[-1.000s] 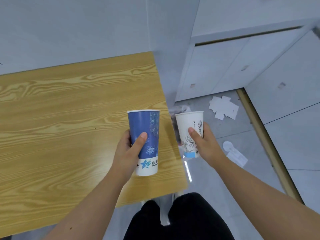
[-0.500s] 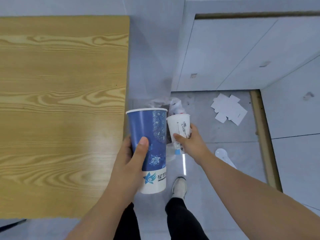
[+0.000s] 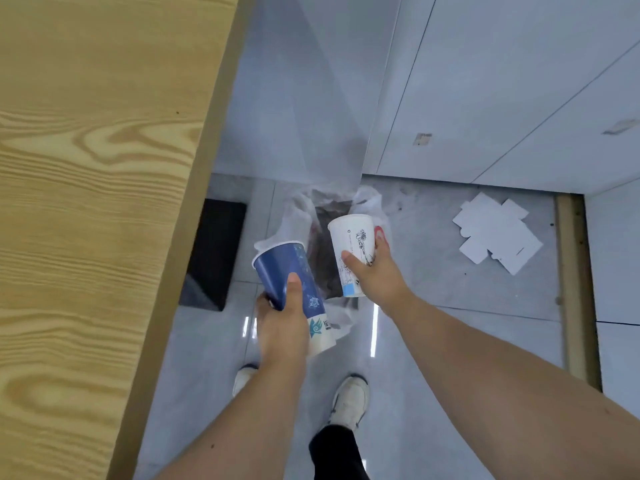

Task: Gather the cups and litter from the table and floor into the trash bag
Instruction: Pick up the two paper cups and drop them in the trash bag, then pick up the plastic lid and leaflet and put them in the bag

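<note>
My left hand (image 3: 282,327) grips a tall blue paper cup (image 3: 289,271) with a white base, tilted to the left. My right hand (image 3: 375,275) holds a white paper cup (image 3: 353,240) with black drawings, nearly upright. Both cups hang over a translucent white trash bag (image 3: 294,216) that lies open on the grey floor, with dark contents showing inside. A flattened white cardboard piece (image 3: 495,237) lies on the floor to the right of the bag.
The wooden table (image 3: 86,202) fills the left side, its edge running close to my left arm. A black block (image 3: 216,251) stands on the floor under the table edge. White cabinets (image 3: 502,98) stand behind. My two shoes (image 3: 349,400) are below the bag.
The view has swung off the table and down to the floor. Both hands have carried their cups from beside the table to above the open bag, and the blue cup is now tilted.
</note>
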